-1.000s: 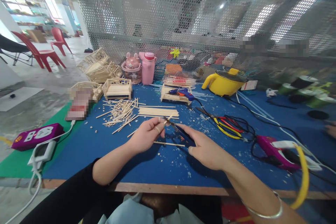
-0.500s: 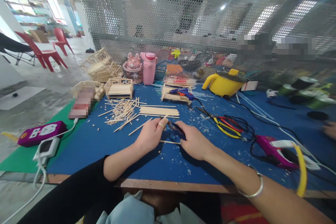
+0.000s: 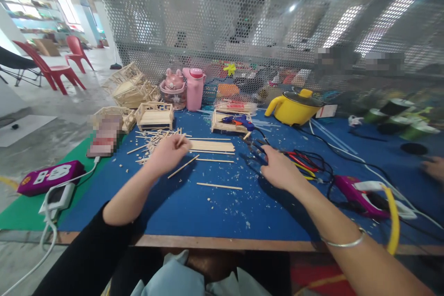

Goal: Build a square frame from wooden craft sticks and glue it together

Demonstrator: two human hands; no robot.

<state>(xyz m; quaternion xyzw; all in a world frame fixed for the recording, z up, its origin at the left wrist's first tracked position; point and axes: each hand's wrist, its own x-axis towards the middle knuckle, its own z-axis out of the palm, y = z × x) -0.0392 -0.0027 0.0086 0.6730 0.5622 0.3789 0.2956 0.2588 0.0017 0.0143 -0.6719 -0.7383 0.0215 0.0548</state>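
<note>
My left hand [image 3: 170, 151] is closed around a short wooden stick [image 3: 181, 138], above the loose pile of sticks [image 3: 147, 141]. Over to the right, my right hand [image 3: 277, 166] grips dark-handled pliers [image 3: 256, 147], whose tip points up and left towards the glue gun. Between my hands a row of parallel sticks [image 3: 215, 146] lies on the blue mat [image 3: 215, 222]. One thin stick [image 3: 219, 186] lies nearer the front edge, and another lies slanted by my left hand. The blue glue gun [image 3: 243, 122] rests on a small wooden bed frame [image 3: 225, 125].
Small wooden frames [image 3: 155, 115], a pink bottle [image 3: 194, 90] and a yellow pot [image 3: 294, 106] line the back. Red and yellow-handled tools and cables lie right of my right hand. A phone [image 3: 106, 134] is at left; another person's hand [image 3: 433, 166] shows at far right.
My hands have moved apart: the left back and left with the short stick, the right away to the right with the pliers. The front stick is now fully uncovered.
</note>
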